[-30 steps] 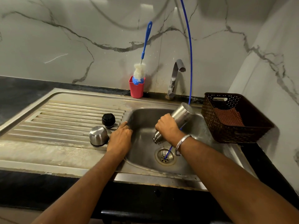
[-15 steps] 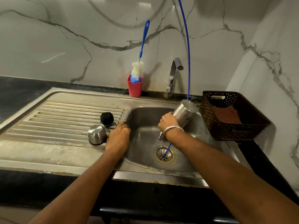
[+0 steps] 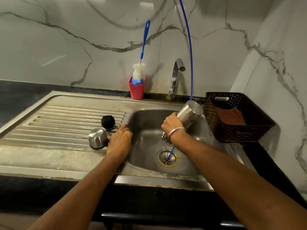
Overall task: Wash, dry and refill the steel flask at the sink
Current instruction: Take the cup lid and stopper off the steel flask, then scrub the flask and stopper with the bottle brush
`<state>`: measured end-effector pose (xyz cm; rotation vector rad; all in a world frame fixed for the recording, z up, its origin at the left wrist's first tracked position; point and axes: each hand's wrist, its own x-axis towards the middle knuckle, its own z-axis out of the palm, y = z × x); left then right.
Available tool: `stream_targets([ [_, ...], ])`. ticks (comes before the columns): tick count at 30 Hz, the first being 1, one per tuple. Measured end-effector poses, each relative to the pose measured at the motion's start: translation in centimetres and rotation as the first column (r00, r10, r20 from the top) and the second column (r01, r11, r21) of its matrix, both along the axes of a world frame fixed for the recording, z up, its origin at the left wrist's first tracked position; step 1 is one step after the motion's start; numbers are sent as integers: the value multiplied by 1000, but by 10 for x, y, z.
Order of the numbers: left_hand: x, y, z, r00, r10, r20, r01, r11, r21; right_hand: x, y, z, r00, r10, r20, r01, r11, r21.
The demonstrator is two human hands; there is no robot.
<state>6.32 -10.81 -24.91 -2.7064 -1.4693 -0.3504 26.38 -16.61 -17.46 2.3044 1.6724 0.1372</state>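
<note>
On the ribbed draining board at left: steel cup (image 3: pixel 98 138) upside down, black stopper (image 3: pixel 108 122) just behind it. Beside them, left hand (image 3: pixel 120 141) flat on the sink (image 3: pixel 144 180) edge, fingers relaxed, holding nothing. Behind, red cup (image 3: pixel 136 91) with bottle brush (image 3: pixel 140 70). Over the basin, right hand (image 3: pixel 172 124) wrapped round the steel flask (image 3: pixel 189 113), tilted mouth-down. Blue tube (image 3: pixel 191 52) dropping to the drain. At far right, brown basket (image 3: pixel 239 133) with cloth (image 3: pixel 230 117).
</note>
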Motion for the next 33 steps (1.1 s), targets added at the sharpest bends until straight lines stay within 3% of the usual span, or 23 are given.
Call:
stream_targets([
  [4, -2, -9, 11, 999, -30, 32, 30, 999, -16, 13, -4, -2, 967, 8, -255, 16, 996, 93],
  [7, 6, -12, 12, 943, 18, 333, 13, 996, -90, 19, -7, -9, 951, 9, -310, 75, 963, 258],
  [8, 14, -12, 15, 877, 64, 476, 49, 974, -221, 20, -6, -10, 898, 7, -439, 148, 937, 317],
  [10, 36, -13, 23, 651, 182, 737, 314, 819, -480, 16, -1, -13, 759, 37, -651, 286, 878, 384],
  [12, 61, -14, 32, 463, 303, 833, 513, 675, -531, 2, 3, -18, 730, 98, -676, 296, 847, 442],
  [14, 78, -8, 33, 311, 440, 842, 548, 641, -537, -9, 11, -22, 751, 125, -649, 242, 862, 446],
  [15, 81, -2, 28, 278, 467, 839, 531, 654, -539, -10, 14, -20, 705, 130, -697, 226, 891, 395],
  [17, 81, 15, 16, 294, 401, 868, 436, 752, -495, 3, 25, -6, 642, 99, -761, 96, 974, 208],
  [19, 77, 30, 4, 388, 304, 870, 311, 845, -434, 18, 41, 23, 701, 100, -706, -28, 993, 113],
  [21, 75, 37, -1, 450, 263, 853, 234, 887, -397, 22, 65, 59, 731, 161, -663, 54, 955, 291],
  [24, 76, 48, -5, 504, 226, 834, 202, 908, -368, 12, 114, 112, 676, 339, -654, 238, 740, 630],
  [26, 75, 52, -7, 491, 221, 842, 222, 903, -367, 5, 144, 139, 631, 380, -677, 305, 681, 666],
  [29, 75, 54, -4, 449, 243, 860, 214, 905, -367, -2, 182, 155, 599, 416, -685, 267, 703, 660],
  [33, 79, 52, 0, 413, 236, 880, 226, 909, -349, 4, 212, 151, 697, 425, -578, 204, 655, 728],
])
